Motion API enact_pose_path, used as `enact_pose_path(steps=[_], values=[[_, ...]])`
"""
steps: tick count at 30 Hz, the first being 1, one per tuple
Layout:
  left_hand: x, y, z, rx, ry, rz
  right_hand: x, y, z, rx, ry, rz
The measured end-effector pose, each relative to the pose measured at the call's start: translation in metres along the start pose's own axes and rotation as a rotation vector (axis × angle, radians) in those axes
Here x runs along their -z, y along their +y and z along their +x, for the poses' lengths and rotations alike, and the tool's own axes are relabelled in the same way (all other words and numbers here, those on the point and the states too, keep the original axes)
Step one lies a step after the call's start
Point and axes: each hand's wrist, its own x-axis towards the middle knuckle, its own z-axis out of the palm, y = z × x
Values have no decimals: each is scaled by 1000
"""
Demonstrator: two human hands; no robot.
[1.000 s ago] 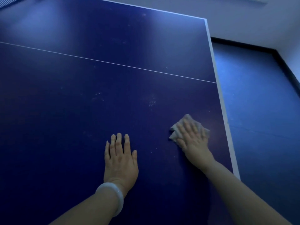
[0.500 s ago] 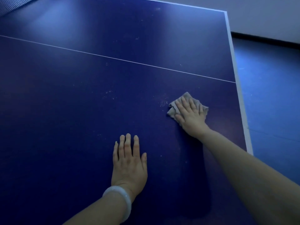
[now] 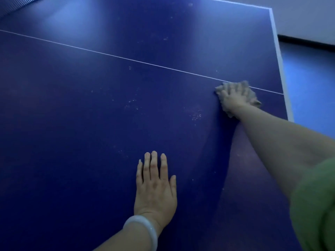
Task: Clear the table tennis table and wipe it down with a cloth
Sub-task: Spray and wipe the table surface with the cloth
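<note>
Pressing the grey cloth (image 3: 251, 96) flat onto the blue bench (image 3: 90, 124), the right hand (image 3: 233, 98) is reaching far and to the right, fingers spread and lying straight over the fabric rather than curling round it. That spread is judged to be keeping the cloth broad against the surface so each pass covers more. The cloth is sitting on the white centre line (image 3: 126, 57), near the bench's right edge but not at it.

The left hand (image 3: 155, 189) is lying palm down on the near part of the bench, fingers straight and holding nothing; it is judged to be bracing the body during the long reach. A pale bangle (image 3: 143, 227) is sitting on that wrist, and a green sleeve (image 3: 315, 205) is showing on the right arm.

Pale specks (image 3: 195, 115) are showing on the surface between the two hands, so wiping is judged incomplete there. No loose items are visible on the bench. The white edge band (image 3: 280, 57) is marking the right limit, with blue floor (image 3: 311, 84) beyond it. Open room is lying to the left and far side, up to the net (image 3: 10, 6) at the far left corner.
</note>
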Motion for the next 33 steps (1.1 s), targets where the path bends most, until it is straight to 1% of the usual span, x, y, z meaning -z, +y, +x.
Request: enact_pose_path(steps=[2,4,6,8,9,10,11,12,13,15,16,17,18,19,20,22,23,24,25,26,27,30,32,33], values=[[0,0,0,1,-3,20,-11,-55,-19,189,-39,-71],[0,0,-1,6,-16,30,-29,-102,-55,345,-57,-106],[0,0,-1,11,-23,42,-48,-131,-104,524,-82,-110],[0,0,-1,9,-19,37,-65,-129,-141,697,-89,-98],[0,0,-1,6,-21,29,-68,-116,-149,739,-96,-89],[0,1,-2,5,-21,17,-67,-99,-151,738,-93,-90],[0,1,-2,7,-16,5,-65,-78,-147,693,-71,-94],[0,1,-2,8,-10,-5,-60,-54,-140,603,-29,-94],[0,1,-3,7,-8,-13,-53,-27,-131,469,18,-83],[0,0,-2,-1,-9,-19,-37,22,-117,116,54,-31],[-1,0,-2,-4,-13,-13,-32,35,-115,-51,57,-1],[-3,-1,-2,-7,-16,-4,-30,39,-117,-176,58,23],[-4,-1,-2,-11,-15,4,-34,32,-124,-234,63,34],[-5,-1,-2,-11,-9,10,-40,18,-134,-217,68,41],[-5,-1,-2,-9,1,12,-48,0,-146,-126,76,39],[-5,-1,-2,-5,19,22,-70,-32,-178,205,96,-20],[-4,-1,-2,-7,25,18,-78,-39,-195,364,79,-61],[-4,-1,-1,-8,31,5,-81,-35,-205,467,59,-102],[-4,-1,-1,-10,37,-8,-77,-22,-206,502,50,-124],[-5,-1,-1,-10,44,-17,-71,-3,-201,470,55,-135],[-5,-1,-2,-10,48,-24,-65,21,-194,383,77,-140],[-4,0,-2,-4,34,-36,-44,99,-181,-3,114,-44],[-5,0,-2,-3,32,-24,-40,121,-191,-211,126,50],[-6,0,-2,-3,37,-17,-44,118,-200,-264,131,59]])
